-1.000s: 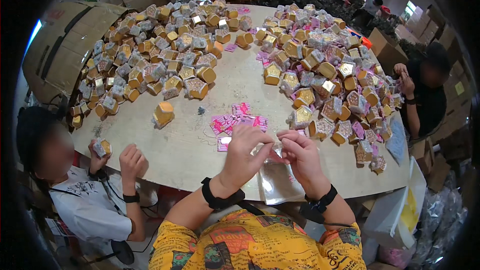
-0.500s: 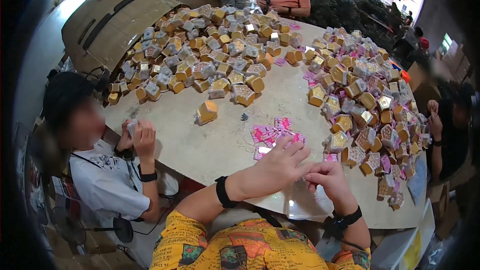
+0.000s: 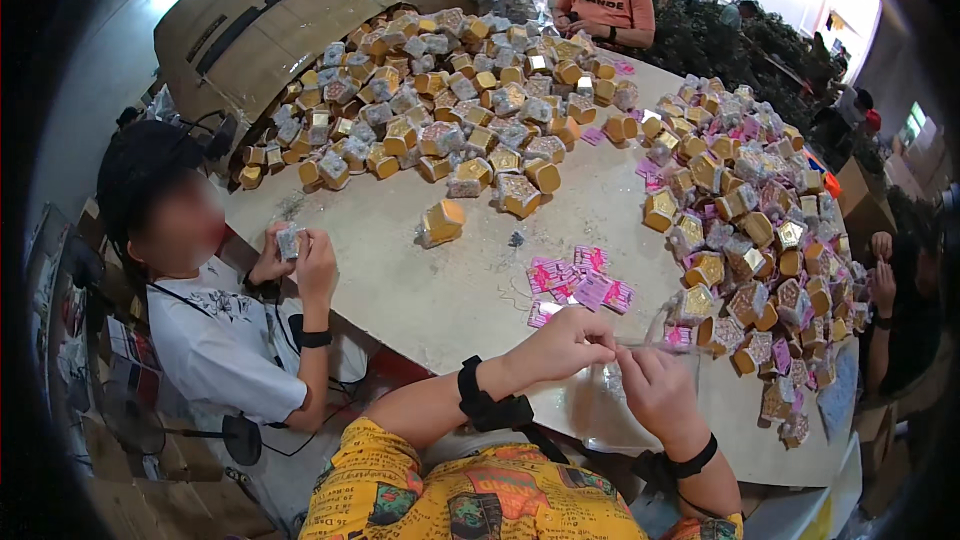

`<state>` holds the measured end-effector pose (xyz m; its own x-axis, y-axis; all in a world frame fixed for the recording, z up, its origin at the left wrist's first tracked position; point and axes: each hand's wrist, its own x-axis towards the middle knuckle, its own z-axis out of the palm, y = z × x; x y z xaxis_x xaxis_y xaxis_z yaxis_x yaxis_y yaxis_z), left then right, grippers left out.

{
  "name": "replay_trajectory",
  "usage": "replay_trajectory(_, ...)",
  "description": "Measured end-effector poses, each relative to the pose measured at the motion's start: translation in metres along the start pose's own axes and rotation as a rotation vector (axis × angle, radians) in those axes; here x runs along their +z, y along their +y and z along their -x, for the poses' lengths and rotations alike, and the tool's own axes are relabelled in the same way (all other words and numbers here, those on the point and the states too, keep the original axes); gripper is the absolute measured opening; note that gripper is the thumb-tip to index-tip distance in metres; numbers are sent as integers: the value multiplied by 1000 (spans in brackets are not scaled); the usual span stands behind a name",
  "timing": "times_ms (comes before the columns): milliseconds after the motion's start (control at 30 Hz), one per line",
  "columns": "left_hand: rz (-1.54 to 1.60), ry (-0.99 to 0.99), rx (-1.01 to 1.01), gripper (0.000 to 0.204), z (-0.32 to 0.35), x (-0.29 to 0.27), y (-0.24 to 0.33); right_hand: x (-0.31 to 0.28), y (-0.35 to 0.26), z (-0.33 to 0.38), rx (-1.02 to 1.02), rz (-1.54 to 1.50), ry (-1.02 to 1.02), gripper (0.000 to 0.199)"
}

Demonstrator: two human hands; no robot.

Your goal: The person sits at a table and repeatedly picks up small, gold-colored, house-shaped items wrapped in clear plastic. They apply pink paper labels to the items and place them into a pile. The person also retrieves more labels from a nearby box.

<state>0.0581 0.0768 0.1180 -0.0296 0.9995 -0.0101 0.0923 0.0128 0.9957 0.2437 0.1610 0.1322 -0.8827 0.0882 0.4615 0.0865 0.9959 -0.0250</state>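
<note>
Over the table's near edge my left hand [image 3: 562, 348] and my right hand [image 3: 660, 390] meet at the fingertips, both closed in a pinch. Between and below them shows a see-through, shiny sheet that looks like a clear plastic bag [image 3: 598, 395]; the fingers cover its pinched edge. Just beyond my hands lies a loose bunch of pink printed cards [image 3: 592, 290], some with thin strings. Farther off, one gold house-shaped ornament [image 3: 441, 223] in clear wrap sits by itself, near a small dark scrap [image 3: 516, 239].
Wrapped gold ornaments form a big heap [image 3: 430, 110] at the back left. Another heap [image 3: 745, 230], mixed with pink cards, covers the right side. A large carton [image 3: 270, 30] lies tipped at the far left. Co-workers sit left, right and across; the left one's hands [image 3: 300, 252] hold a small wrapped piece.
My left hand has drawn back from above the pink cards, its spread fingers closing to a pinch by my right fingertips. The cards now show more fully. The view has shifted slightly.
</note>
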Motion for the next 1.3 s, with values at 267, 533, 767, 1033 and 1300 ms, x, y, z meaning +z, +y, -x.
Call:
replay_trajectory(267, -1002, 516, 188, 30, -13, -73, -23, 8, 12, 2, -7, -51, 81, 29)
replay_trajectory(533, -1316, 914, -254, 43, 12, -180, -64, 2, 14, 5, 144, -259, 125, 21)
replay_trajectory(767, 260, 830, 110, 28, 11, -113, -11, -1, 11, -17, 246, -412, 132, 16)
replay_trajectory(1033, 1021, 441, -91, 34, -13, -67, -47, 29, 18, -64, 207, -479, 204, 10)
replay_trajectory(1300, 1058, 423, -88, 29, -12, -53, -34, 36, 19, -73, 205, -364, 189, 9)
